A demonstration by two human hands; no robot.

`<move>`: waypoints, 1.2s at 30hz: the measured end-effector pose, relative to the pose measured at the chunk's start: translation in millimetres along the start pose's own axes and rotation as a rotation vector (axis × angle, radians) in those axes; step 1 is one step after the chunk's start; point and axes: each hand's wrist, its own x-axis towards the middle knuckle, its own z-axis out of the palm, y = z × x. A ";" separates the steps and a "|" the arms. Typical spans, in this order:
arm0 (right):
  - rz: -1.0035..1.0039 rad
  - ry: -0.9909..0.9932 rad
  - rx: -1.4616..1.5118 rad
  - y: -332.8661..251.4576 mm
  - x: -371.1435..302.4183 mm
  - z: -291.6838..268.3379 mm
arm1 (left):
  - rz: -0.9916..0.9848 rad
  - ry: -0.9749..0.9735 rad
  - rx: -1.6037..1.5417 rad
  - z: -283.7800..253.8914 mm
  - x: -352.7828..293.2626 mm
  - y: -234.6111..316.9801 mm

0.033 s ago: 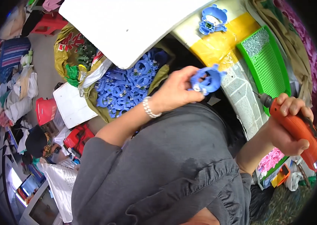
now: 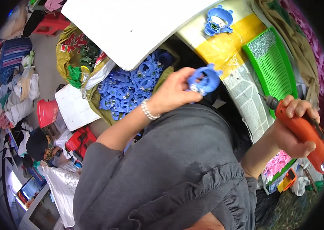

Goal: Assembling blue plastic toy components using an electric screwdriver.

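Note:
Between the thumb and fingers of my left hand (image 2: 175,89) is a blue plastic figure-shaped part (image 2: 210,79) with a round opening and small ears. It is held up in front of my body, off the table's near edge. My right hand (image 2: 294,128) is wrapped round an orange electric screwdriver (image 2: 303,140), whose thin bit points up and left toward the green basket. Another blue plastic part (image 2: 218,21) of similar shape lies on the table at the far side. Left of my left hand, a sack holds a heap of blue plastic parts (image 2: 129,90).
A green perforated basket (image 2: 277,67) with small silvery screws (image 2: 263,44) stands on the table (image 2: 246,90). A white board (image 2: 119,27) juts over the sack. A yellow bag (image 2: 68,50), a red stool (image 2: 50,25) and a red bin (image 2: 47,113) stand on the left.
My left hand has shifted slightly left with the blue plastic part. My right hand and the electric screwdriver have hardly moved.

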 end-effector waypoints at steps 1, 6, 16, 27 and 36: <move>-0.002 0.023 -0.011 2.6 -1.1 1.4 | -0.045 0.037 0.013 -19.9 -4.9 -9.0; 0.039 0.079 0.003 18.5 -0.3 12.4 | 0.180 0.736 0.754 -123.6 -25.1 -49.5; 0.063 0.145 -0.032 19.3 4.1 19.4 | 0.505 0.912 1.082 -103.4 -45.8 -29.8; 0.129 0.253 -0.002 19.4 12.3 22.0 | 0.935 0.557 1.151 -65.6 -4.7 119.3; 0.133 0.304 -0.022 17.5 23.9 16.2 | 0.899 0.529 1.236 -105.7 227.9 246.4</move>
